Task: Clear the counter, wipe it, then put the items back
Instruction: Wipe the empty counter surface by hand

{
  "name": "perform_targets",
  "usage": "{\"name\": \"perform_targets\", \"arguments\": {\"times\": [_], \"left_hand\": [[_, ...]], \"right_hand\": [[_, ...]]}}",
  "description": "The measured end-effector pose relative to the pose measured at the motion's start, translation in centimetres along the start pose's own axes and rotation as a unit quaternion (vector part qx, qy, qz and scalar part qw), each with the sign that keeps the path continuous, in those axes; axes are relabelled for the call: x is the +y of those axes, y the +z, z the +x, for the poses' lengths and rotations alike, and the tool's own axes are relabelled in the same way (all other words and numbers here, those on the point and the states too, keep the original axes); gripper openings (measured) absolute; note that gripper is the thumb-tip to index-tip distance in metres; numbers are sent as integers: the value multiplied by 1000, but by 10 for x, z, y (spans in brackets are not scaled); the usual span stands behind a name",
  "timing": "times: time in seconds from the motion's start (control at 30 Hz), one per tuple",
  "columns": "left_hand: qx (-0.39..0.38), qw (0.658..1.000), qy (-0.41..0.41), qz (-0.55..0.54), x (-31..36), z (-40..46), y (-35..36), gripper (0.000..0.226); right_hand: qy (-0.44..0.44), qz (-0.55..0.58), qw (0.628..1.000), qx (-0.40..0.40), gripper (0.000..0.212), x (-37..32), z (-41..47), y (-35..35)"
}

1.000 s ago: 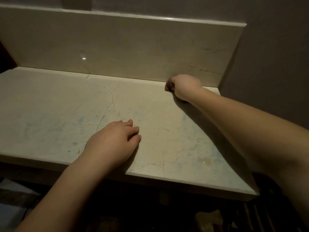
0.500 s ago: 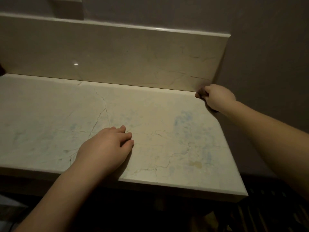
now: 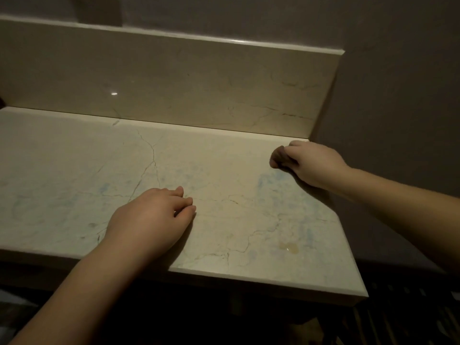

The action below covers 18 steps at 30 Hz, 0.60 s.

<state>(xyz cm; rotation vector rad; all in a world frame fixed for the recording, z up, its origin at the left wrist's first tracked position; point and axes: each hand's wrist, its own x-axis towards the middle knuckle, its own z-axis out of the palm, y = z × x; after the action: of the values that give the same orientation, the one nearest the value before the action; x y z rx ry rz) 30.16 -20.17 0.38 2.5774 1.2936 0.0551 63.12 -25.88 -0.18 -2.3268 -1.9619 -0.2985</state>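
The pale marble counter carries no items, only thin dark veins and faint blue smears. My left hand rests palm down near the front edge, fingers relaxed and together. My right hand is near the back right corner, its fingers curled round a small dark wad that looks like a cloth and is pressed onto the counter. Most of the wad is hidden inside the fist.
A marble backsplash runs along the back, and a plain wall closes the right side. A small yellowish spot sits near the front right corner. It is dark below the counter's front edge.
My right hand slid the wad rightward along the back edge to the corner, then came slightly forward. My left hand has stayed in place.
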Motion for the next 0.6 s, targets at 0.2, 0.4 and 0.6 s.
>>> {"name": "perform_targets", "arguments": {"times": [0.2, 0.4, 0.6], "left_hand": [[-4, 1000, -9, -8, -2, 1, 1, 38], [-3, 1000, -15, -13, -1, 1, 2, 38], [-12, 999, -15, -31, -2, 2, -1, 37]], "right_hand": [[65, 3, 998, 11, 16, 17, 61, 15], [7, 79, 997, 21, 10, -16, 46, 12], [-159, 137, 976, -65, 8, -52, -39, -16]]}}
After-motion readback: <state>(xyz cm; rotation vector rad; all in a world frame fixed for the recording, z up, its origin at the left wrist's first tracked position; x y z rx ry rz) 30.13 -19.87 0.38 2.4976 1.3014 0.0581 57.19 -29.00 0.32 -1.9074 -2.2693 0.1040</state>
